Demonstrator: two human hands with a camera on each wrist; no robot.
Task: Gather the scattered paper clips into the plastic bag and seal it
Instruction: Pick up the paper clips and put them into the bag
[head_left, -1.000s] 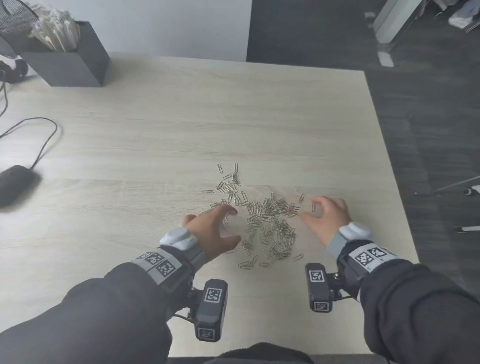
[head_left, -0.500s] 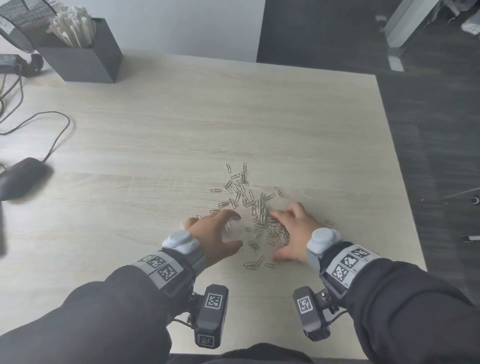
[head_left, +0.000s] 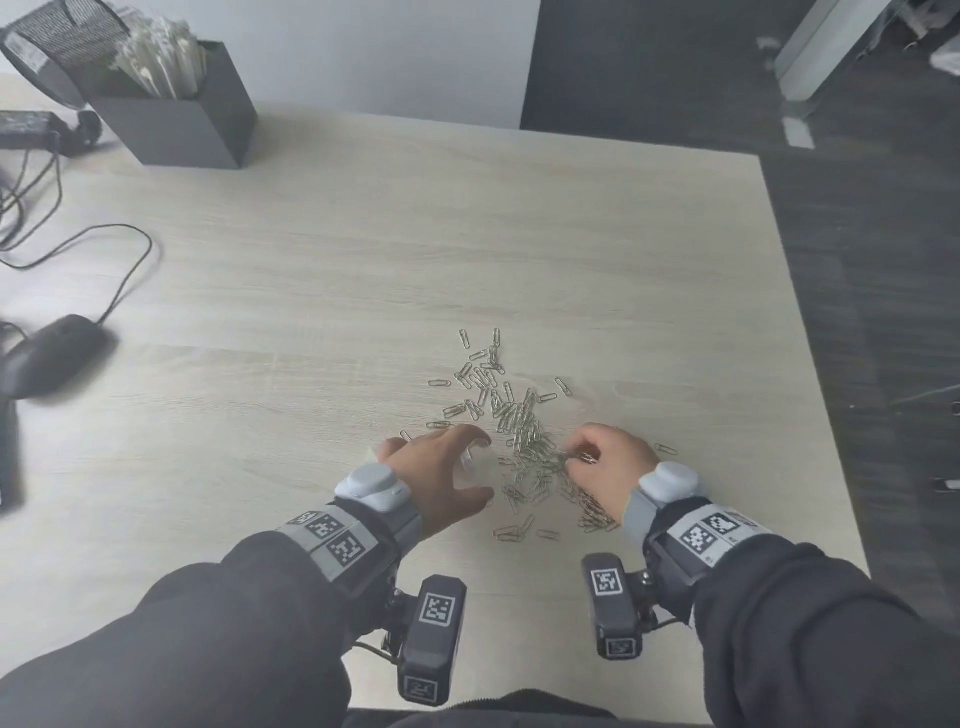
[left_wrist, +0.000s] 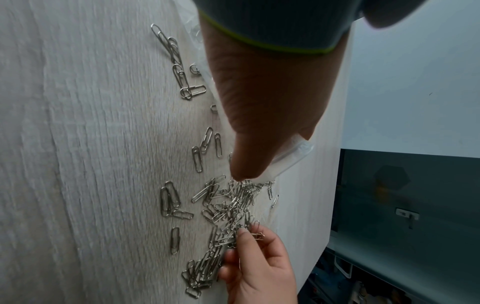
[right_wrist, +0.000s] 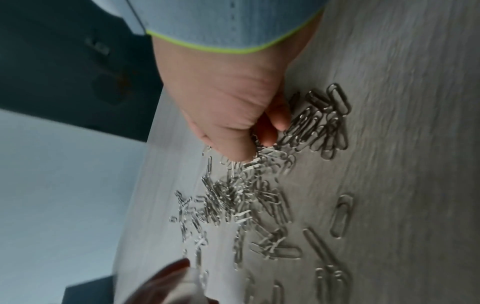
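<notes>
Right hand pinching clips from the pile, left hand holding the bag open.

The right hand (head_left: 610, 462) pinches a bunch of paper clips (head_left: 524, 447) at mid-surface; the left hand (head_left: 441, 475) grips the plastic bag (left_wrist: 293, 156), its mouth at 9 o'clock of the pile. Likely risks: tangled clips trailing and dropping, or missing the floppy mouth. The surface (head_left: 363, 260) lies open toward 12 o'clock; its edge is near at 3 o'clock.
</notes>
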